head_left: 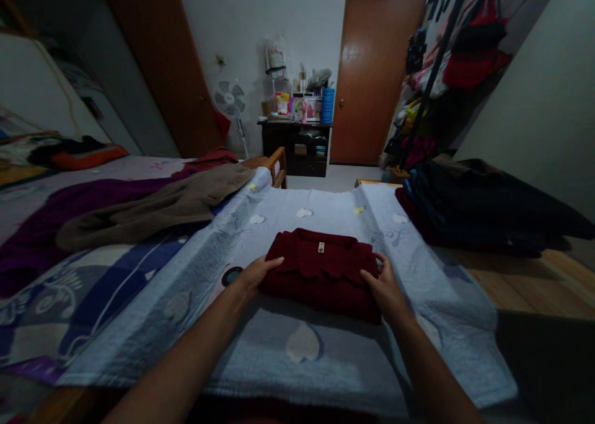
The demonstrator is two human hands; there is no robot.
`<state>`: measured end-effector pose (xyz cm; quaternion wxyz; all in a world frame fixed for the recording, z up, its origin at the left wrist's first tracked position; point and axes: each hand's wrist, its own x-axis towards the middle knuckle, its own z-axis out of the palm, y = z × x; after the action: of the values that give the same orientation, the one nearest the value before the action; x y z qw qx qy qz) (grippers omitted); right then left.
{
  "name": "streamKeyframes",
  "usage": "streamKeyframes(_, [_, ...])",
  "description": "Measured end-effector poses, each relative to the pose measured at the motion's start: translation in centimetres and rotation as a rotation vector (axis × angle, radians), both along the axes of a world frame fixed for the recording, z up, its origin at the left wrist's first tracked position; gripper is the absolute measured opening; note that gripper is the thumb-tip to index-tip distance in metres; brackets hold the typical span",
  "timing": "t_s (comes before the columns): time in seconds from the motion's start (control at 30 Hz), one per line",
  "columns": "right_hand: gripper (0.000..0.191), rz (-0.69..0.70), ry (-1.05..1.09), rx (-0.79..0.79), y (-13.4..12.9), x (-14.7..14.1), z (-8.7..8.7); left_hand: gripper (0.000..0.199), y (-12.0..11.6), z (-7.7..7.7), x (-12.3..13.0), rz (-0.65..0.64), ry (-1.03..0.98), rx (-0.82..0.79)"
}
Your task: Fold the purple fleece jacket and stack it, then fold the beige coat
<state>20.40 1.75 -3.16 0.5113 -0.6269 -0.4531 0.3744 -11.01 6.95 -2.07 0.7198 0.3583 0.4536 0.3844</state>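
Observation:
A dark red collared shirt [320,281], folded into a neat rectangle, is at the middle of the light blue cloth [260,349]. Its collar faces away from me and a small white label shows inside the neck. My left hand [258,272] grips the left edge, thumb on top and the other fingers hidden beneath. On the opposite edge, my right hand [385,282] holds the shirt with the thumb over the top. Whether the shirt rests on the cloth or is slightly raised, I cannot tell. A pinkish object with a dark round part [231,276] lies beside my left wrist.
At right, a stack of dark folded clothes [483,201] stands on a wooden surface [520,281]. Loose garments, including a brown one [171,210] and a purple one [60,213], lie on the bed at left. A fan [231,98] and a black cabinet [295,148] stand at the back.

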Motion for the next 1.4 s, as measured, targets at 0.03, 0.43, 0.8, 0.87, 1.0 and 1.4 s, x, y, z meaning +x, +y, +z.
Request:
streamKeyframes(0.03, [0.072, 0.022, -0.001, 0.002, 0.1, 0.3, 0.2, 0.06, -0.9, -0.1, -0.1, 0.024, 0.013, 0.048])
streamKeyframes(0.43, [0.04, -0.026, -0.8, 0.044, -0.2, 1.2, -0.7, 0.045, -4.6, -0.9, -1.7, 0.238, 0.784, 0.414])
streamKeyframes(0.8, [0.013, 0.047, -0.792, -0.009, 2.3, 1.0, 0.5, 0.023, -1.5, 0.8, -0.3, 0.161, 0.769, 0.497])
streamKeyframes(0.87, [0.012, 0.011, -0.727, 0.03, 2.3, 1.3, 1.0, 0.022, -1.6, 1.5, 0.1, 0.203, 0.753, 0.55])
streamKeyframes(1.0, [0.013, -0.033, -0.676, 0.04, 2.4, 1.6, 0.8, 0.02, -1.4, 1.3, 0.7, 0.262, 0.814, 0.607])
streamKeyframes(1.4, [0.03, -0.096, -0.903, 0.195, 1.2, -0.2, 2.2, 0.031, -2.6, 1.7, 2.0, 0.319, 1.238, 0.833])
